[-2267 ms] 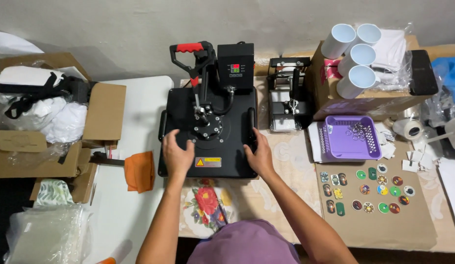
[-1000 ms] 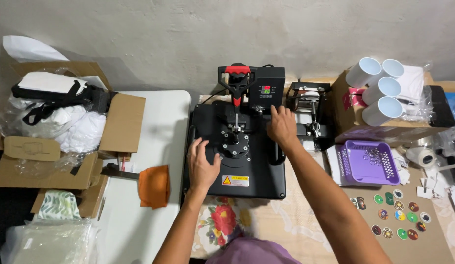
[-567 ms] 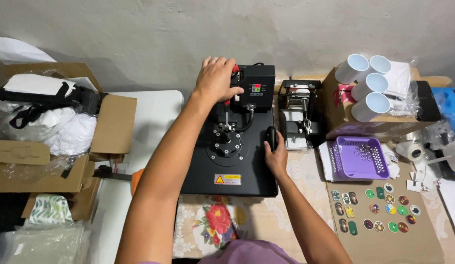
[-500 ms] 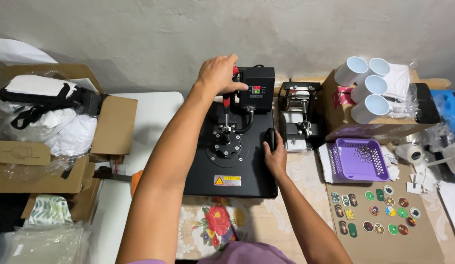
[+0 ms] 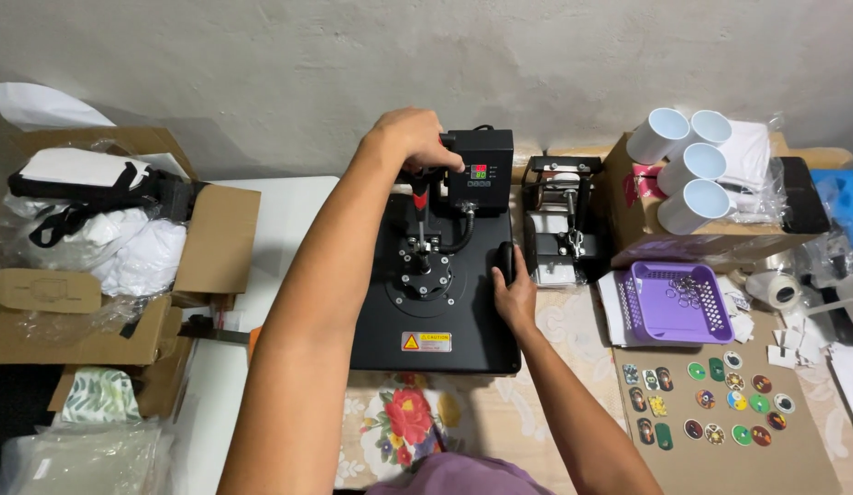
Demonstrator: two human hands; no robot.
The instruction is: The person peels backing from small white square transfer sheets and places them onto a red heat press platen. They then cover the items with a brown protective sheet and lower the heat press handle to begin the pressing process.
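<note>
At 9 o'clock we see an open cardboard box (image 5: 207, 243) stuffed with white fabric and a black strap, its flap hanging over the left part of a white table (image 5: 280, 215). A bare strip of white tabletop runs between that flap and the black heat press (image 5: 436, 302), which sits at the centre, its near edge lying over a floral cloth (image 5: 399, 426) at 6 o'clock.

Our left hand (image 5: 413, 137) reaches across to 12 o'clock and is closed around the press handle, beside the black control box (image 5: 481, 170) with its lit display. Our right hand (image 5: 513, 293) rests on the right edge of the press plate, fingers curled loosely over a black knob there; we cannot tell how firmly it grips.

Just right of the press stands a smaller mug press (image 5: 559, 220), leaving only a narrow gap. At 2 o'clock 4 white mugs (image 5: 688, 170) lie on a brown box. A purple tray (image 5: 674, 302) sits at 3 o'clock, and round printed badges (image 5: 710, 403) are spread on brown card at 4 o'clock, near the right edge.

Compared with half a second ago, the left hand has stayed on the handle, which now looks lower, and the right hand has kept its place on the plate edge.
</note>
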